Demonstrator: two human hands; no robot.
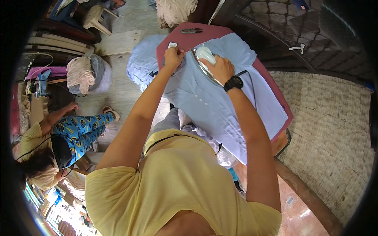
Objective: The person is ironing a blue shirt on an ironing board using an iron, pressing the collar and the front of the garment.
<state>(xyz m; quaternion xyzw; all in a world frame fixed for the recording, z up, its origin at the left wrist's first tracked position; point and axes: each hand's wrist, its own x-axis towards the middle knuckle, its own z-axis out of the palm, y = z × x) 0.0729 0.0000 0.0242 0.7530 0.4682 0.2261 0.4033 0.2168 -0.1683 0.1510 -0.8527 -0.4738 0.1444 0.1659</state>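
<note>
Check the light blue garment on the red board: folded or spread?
Spread: the light blue garment lies broad across the red board, its buttons showing, right hand holding the iron over it.

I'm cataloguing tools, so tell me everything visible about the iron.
The iron has a smooth, pale body that looks like plastic and a shiny, metal-looking plate whose edge shows on the left. The right hand grips it, hiding part of it. It is over the light-blue shirt on the red board; whether its plate lies fully flat is unclear.
</note>
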